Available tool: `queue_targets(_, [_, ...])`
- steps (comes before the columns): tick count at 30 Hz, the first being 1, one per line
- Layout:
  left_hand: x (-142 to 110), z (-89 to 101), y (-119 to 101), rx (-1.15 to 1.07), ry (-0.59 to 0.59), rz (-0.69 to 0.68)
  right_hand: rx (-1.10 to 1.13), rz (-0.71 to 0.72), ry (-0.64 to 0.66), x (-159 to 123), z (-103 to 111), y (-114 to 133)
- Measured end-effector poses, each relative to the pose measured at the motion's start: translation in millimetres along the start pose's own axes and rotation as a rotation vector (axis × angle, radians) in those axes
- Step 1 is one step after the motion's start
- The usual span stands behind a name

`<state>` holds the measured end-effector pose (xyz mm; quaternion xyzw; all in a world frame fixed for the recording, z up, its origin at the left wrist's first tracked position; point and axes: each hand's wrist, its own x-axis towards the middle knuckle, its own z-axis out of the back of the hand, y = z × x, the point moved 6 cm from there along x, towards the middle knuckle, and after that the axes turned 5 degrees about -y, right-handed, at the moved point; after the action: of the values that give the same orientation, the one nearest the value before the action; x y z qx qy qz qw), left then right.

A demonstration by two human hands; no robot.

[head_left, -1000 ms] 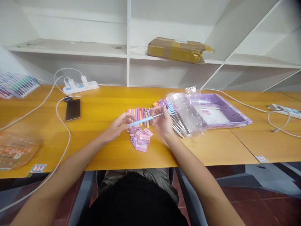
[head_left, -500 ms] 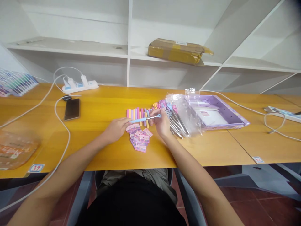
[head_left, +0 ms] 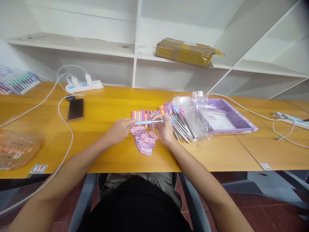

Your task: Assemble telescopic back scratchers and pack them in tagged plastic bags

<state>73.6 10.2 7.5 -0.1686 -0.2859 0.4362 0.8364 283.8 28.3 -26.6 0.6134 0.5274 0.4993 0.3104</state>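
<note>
A blue back scratcher (head_left: 144,122) with a metal rod lies nearly level between my hands, above the table. My left hand (head_left: 123,129) is closed on the end of its blue handle. Near the blue claw head, the fingers of my right hand (head_left: 164,128) are closed around the rod. Just behind are colored handle tubes (head_left: 140,116) in a row, partly covered by my right hand. Small pink and purple cards (head_left: 146,143) lie in a loose pile in front. To the right, several metal rods with colored claw heads (head_left: 182,124) are heaped together.
Clear plastic bags (head_left: 202,125) lie against a purple box tray (head_left: 238,130) at the right. A phone (head_left: 75,109), a power strip (head_left: 84,86) and white cables are on the left. A taped parcel (head_left: 183,53) rests on the shelf behind.
The back scratcher has turned closer to level, its claw end lower relative to the handle. Both hands still hold it. The whole view has shifted slightly.
</note>
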Motion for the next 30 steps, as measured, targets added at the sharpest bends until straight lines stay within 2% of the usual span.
queue_targets(5, [2,-3.2,-1,-0.009,0.003,0.002,-0.046,-0.004,0.000,2,0,4])
queue_targets(8, [0,-14.4,-4,0.064,0.093,-0.017,-0.156,0.020,0.010,5,-2,12])
queue_targets(11, [-5,-23.0,-9,0.185,0.174,-0.063,-0.299,0.028,0.101,8,-9,18])
queue_targets(16, [-6,-9.1,-13,0.310,0.149,0.004,-0.404,0.036,0.154,7,-10,42])
queue_targets(18, [-4,-2.4,-15,0.318,0.171,0.036,-0.484,0.049,0.267,0,-13,59])
queue_targets(20, [-2,2.0,-19,0.339,0.213,0.052,-0.639,0.122,0.413,-11,-19,79])
queue_targets(22, [-2,5.3,-23,0.406,0.246,0.070,-0.856,0.270,0.526,-25,-23,97])
queue_targets(24, [-4,7.2,-30,0.479,0.258,0.079,-1.107,0.434,0.558,-40,-26,105])
queue_targets(27, [-10,4.3,-47,0.526,0.229,0.036,-1.439,0.614,0.519,-57,-31,97])
queue_targets(30, [-17,-6.5,-62,0.484,0.199,-0.044,-1.614,0.709,0.519,-69,-39,77])
